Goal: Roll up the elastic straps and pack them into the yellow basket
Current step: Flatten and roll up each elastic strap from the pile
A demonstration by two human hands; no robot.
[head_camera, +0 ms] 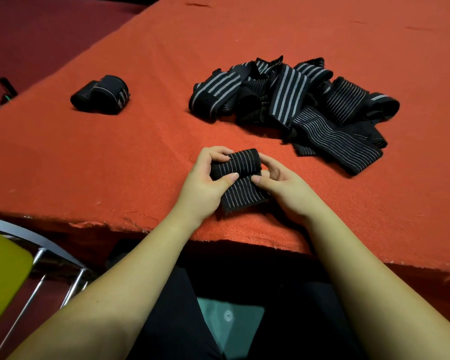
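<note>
While both hands (205,183) pinch it, the strap (238,167) sits half-rolled.

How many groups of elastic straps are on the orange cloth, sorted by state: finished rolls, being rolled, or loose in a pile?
Finished rolls set aside: 2
Strap being rolled, held by left hand and right hand: 1
Loose pile: 1 heap; the straps overlap too much to count singly
Total: 3 countable straps plus 1 pile
</note>
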